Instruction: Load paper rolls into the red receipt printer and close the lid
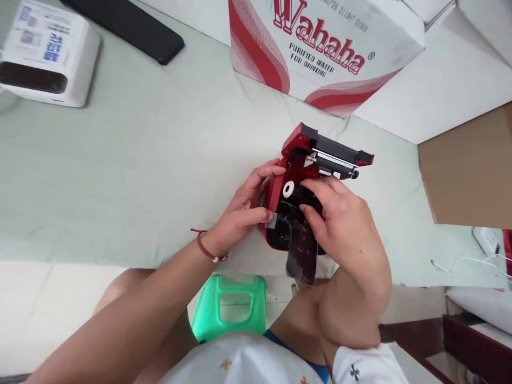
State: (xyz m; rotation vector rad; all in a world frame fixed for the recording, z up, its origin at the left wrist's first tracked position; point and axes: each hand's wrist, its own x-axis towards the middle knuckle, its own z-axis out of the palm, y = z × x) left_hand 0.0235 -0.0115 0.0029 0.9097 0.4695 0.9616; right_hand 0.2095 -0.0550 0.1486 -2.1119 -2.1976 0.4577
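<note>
A red and black printer-like machine (274, 196) sits near the table's front edge, its lid (338, 148) raised at the back. My left hand (245, 207) is closed on its left wall, the thumb on a grey tab (271, 220) at the front corner. My right hand (346, 216) reaches into the opening, thumb and fingers around a roll of black ribbon (300, 193) with a white core. From that roll a dark, glossy ribbon end (303, 253) hangs over the front edge. My right fingers partly hide the roll's right end.
Behind the machine stands a Wahaha water carton (320, 58). A white device with a label (52, 50) and a long black object (132, 26) lie at the upper left. To the right are a brown cardboard box (468, 170) and a white cable (472, 261). A green stool (206, 314) is below the table.
</note>
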